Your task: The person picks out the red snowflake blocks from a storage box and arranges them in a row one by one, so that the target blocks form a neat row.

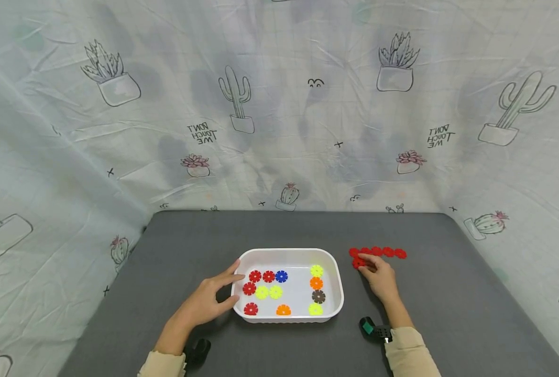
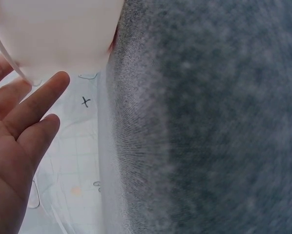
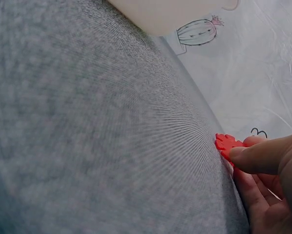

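Dark grey tabletop (image 1: 199, 230) bears a white rectangular plastic tray (image 1: 297, 285), long axis side to side. Right of it, the right hand (image 1: 380, 280) pinches one red flower-shaped plastic disc (image 3: 225, 142) near a row of red discs (image 1: 376, 251); the left hand (image 1: 204, 302), fingers spread, touches the tray's left rim.

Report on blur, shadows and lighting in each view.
Head view: soft lighting, a shadow on the gray tabletop beside the right forearm, and backwards lettering on the cloth; left wrist view: the tabletop blurs toward the right, and the white tray looks washed out; right wrist view: the tabletop softens toward lower left, while the red piece looks clearer.
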`<action>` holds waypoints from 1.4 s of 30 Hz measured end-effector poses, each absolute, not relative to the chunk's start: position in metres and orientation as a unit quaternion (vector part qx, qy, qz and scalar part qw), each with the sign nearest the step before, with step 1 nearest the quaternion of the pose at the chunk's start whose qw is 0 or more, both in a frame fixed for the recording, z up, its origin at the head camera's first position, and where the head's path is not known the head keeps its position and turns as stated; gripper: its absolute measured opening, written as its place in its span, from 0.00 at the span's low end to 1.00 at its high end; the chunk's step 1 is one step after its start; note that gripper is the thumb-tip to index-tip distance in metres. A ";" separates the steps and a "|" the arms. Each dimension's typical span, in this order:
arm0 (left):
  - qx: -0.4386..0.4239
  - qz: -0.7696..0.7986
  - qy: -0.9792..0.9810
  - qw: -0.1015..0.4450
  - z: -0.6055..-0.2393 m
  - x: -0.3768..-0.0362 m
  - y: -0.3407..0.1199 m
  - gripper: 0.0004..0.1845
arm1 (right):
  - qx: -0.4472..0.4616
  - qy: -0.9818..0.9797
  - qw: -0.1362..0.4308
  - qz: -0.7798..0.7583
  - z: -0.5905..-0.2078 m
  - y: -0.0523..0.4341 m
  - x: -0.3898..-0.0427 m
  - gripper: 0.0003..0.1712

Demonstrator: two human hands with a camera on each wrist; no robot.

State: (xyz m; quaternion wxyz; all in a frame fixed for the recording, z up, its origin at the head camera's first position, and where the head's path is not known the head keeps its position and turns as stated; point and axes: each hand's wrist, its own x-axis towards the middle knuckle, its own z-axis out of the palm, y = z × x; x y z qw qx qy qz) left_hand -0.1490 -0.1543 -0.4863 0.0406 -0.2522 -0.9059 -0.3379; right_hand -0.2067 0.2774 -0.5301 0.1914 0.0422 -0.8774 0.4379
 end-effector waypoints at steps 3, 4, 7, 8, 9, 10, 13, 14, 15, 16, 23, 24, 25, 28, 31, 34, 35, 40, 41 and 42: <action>-0.247 -0.340 -0.907 0.037 -0.486 -0.149 -0.154 0.25 | 0.063 -0.864 0.212 0.452 -0.530 0.276 -0.206 0.19; -0.245 -0.342 -0.907 0.035 -0.486 -0.149 -0.154 0.25 | 0.066 -0.862 0.214 0.455 -0.531 0.276 -0.206 0.19; -0.243 -0.341 -0.907 0.034 -0.486 -0.149 -0.154 0.25 | 0.060 -0.862 0.206 0.460 -0.531 0.277 -0.207 0.21; -0.242 -0.340 -0.908 0.035 -0.486 -0.149 -0.155 0.25 | 0.052 -0.867 0.195 0.457 -0.530 0.277 -0.207 0.22; -0.242 -0.339 -0.908 0.035 -0.486 -0.149 -0.155 0.25 | 0.045 -0.868 0.188 0.458 -0.530 0.277 -0.208 0.22; -0.243 -0.339 -0.908 0.035 -0.487 -0.149 -0.155 0.25 | 0.041 -0.871 0.181 0.456 -0.530 0.277 -0.208 0.23; -0.243 -0.338 -0.908 0.036 -0.488 -0.149 -0.155 0.25 | 0.029 -0.868 0.159 0.469 -0.530 0.277 -0.209 0.24; -0.243 -0.338 -0.908 0.037 -0.488 -0.149 -0.155 0.25 | 0.029 -0.867 0.154 0.473 -0.529 0.277 -0.209 0.24; -0.243 -0.337 -0.909 0.037 -0.488 -0.149 -0.155 0.25 | 0.030 -0.865 0.152 0.478 -0.529 0.277 -0.209 0.25; -0.244 -0.337 -0.909 0.036 -0.489 -0.149 -0.155 0.25 | 0.032 -0.862 0.150 0.484 -0.528 0.276 -0.208 0.25; -0.242 -0.335 -0.910 0.033 -0.491 -0.147 -0.156 0.25 | 0.062 -0.830 0.145 0.535 -0.522 0.271 -0.205 0.27; -0.242 -0.337 -0.910 0.032 -0.491 -0.147 -0.156 0.25 | 0.068 -0.822 0.143 0.546 -0.521 0.270 -0.204 0.28; -0.243 -0.336 -0.910 0.032 -0.491 -0.147 -0.156 0.25 | 0.074 -0.816 0.141 0.555 -0.520 0.268 -0.204 0.28; -0.245 -0.338 -0.908 0.031 -0.491 -0.147 -0.156 0.25 | 0.093 -0.803 0.138 0.572 -0.514 0.261 -0.202 0.28; -0.246 -0.339 -0.907 0.032 -0.491 -0.148 -0.156 0.25 | 0.108 -0.799 0.133 0.577 -0.498 0.250 -0.195 0.28; -0.245 -0.339 -0.908 0.033 -0.491 -0.148 -0.156 0.25 | 0.118 -0.797 0.131 0.578 -0.480 0.238 -0.187 0.28; -0.245 -0.339 -0.908 0.033 -0.491 -0.148 -0.156 0.25 | 0.120 -0.795 0.128 0.580 -0.476 0.235 -0.185 0.29; -0.246 -0.335 -0.908 0.037 -0.493 -0.147 -0.156 0.25 | 0.148 -0.789 0.131 0.582 -0.476 0.227 -0.187 0.28; -0.248 -0.335 -0.908 0.038 -0.493 -0.148 -0.156 0.25 | 0.154 -0.789 0.132 0.580 -0.476 0.225 -0.187 0.28; -0.249 -0.335 -0.908 0.038 -0.493 -0.148 -0.156 0.25 | 0.160 -0.790 0.132 0.577 -0.476 0.223 -0.187 0.28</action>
